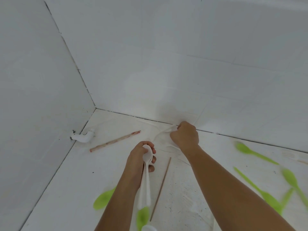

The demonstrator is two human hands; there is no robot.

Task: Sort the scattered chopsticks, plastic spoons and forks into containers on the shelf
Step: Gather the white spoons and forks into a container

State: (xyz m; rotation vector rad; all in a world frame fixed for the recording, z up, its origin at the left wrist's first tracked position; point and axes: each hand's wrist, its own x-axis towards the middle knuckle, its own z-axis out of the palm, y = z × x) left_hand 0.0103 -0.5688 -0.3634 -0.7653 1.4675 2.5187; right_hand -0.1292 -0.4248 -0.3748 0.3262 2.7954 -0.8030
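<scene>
Fingers (153,159) of the left hand (138,158) are clasping a bundle of white plastic spoons (146,180). The bowls are nesting at the fingertips and the handles are trailing back along the wrist, probably so that one kind is travelling as a single load.

Far left of these fingers, a white pipe elbow (83,136) is projecting from the corner where the wall (41,97) is meeting the floor (66,189). Between the elbow and the fingers, paper-sleeved chopsticks (115,141) are lying slantwise. Below and left of the fingers, a green plastic spoon (103,200) is lying partly under the forearm, with a second green spoon (142,217) beneath the trailing handles.

Just right of the fingers, a bare chopstick (160,187) is lying untouched between the two forearms. Further right, the right hand (185,136) is reaching to the foot of the back wall. Its fingers are curling and pinching a white plastic utensil (168,130); spoon or fork cannot be told. This is apparently the next white piece for the bundle.

Well right of those fingers, green plastic cutlery (290,178) is lying scattered and blurred. Neither shelf nor containers are showing, so the sorting is judged to be at the gathering stage.
</scene>
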